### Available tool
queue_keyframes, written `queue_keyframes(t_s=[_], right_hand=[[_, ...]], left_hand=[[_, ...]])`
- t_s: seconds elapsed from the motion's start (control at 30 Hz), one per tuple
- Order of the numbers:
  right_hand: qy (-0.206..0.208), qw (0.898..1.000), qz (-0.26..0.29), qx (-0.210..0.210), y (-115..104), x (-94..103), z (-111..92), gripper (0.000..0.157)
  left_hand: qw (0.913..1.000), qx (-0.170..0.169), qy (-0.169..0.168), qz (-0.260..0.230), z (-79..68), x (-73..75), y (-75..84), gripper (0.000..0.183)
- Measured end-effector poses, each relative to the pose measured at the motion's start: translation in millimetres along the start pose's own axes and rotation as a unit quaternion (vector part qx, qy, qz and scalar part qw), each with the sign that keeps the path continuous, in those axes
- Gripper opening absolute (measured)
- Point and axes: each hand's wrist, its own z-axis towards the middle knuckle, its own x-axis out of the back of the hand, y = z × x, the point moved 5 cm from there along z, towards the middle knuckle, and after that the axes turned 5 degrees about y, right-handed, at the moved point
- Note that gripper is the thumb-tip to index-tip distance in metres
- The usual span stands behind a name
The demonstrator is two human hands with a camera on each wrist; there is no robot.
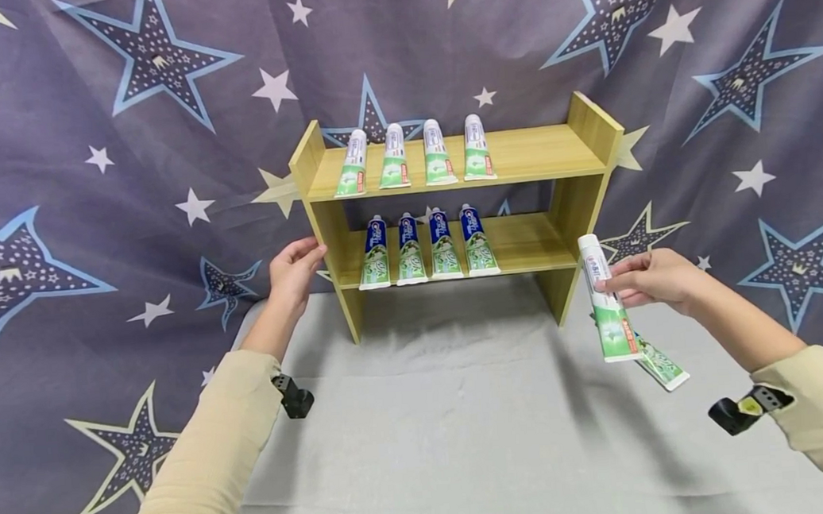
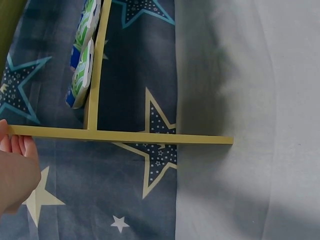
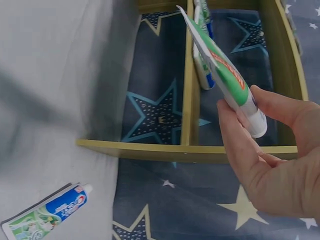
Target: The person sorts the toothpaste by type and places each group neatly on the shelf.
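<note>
My right hand (image 1: 660, 281) pinches a white and green toothpaste tube (image 1: 615, 326) between thumb and fingers, cap end up, to the right of the wooden shelf (image 1: 584, 221). In the right wrist view, the same tube (image 3: 227, 75) slants across the shelf's compartments. My left hand (image 1: 294, 275) grips the front edge of the shelf's left side panel (image 2: 160, 137), thumb and fingers on either side of it. Several white and green tubes (image 1: 436, 156) lean in a row on the upper board. Several blue and green tubes (image 1: 408, 249) stand along the lower board.
Another blue and green toothpaste tube (image 3: 47, 212) lies on the grey tabletop (image 1: 424, 431) to the right of the shelf, partly behind the held tube in the head view. A star-patterned curtain (image 1: 396, 43) hangs behind the shelf. Each wrist carries a small black camera (image 1: 294, 396).
</note>
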Motion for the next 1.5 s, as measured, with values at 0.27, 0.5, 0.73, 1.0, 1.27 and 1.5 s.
queue_keyframes(t_s=[0.27, 0.5, 0.73, 1.0, 1.27, 1.5], right_hand=[[0.009, 0.999, 0.000, 0.035, -19.4, 4.5, -10.3, 0.056], [0.010, 0.998, -0.005, 0.058, -40.6, 5.8, -23.7, 0.059], [0.010, 0.997, -0.013, 0.079, -62.6, 4.2, -32.7, 0.060], [0.050, 0.994, -0.008, 0.095, -90.7, 3.1, -31.9, 0.057], [0.113, 0.987, 0.013, 0.117, -112.0, 4.9, -27.0, 0.052], [0.111, 0.977, 0.143, 0.116, -134.6, 6.3, -16.0, 0.014]], left_hand=[[0.9999, -0.010, -0.001, -0.001, -1.0, 0.0, 2.5, 0.012], [1.0000, -0.006, -0.001, -0.003, -1.1, 0.9, 1.5, 0.012], [1.0000, -0.004, 0.002, -0.001, -0.7, 1.6, 1.1, 0.015], [1.0000, -0.005, 0.006, -0.005, 0.2, 1.7, -2.4, 0.013], [1.0000, -0.001, 0.005, -0.008, 0.7, 0.0, -4.7, 0.012], [0.9999, 0.000, 0.007, -0.010, -0.1, -0.3, -2.0, 0.013]])
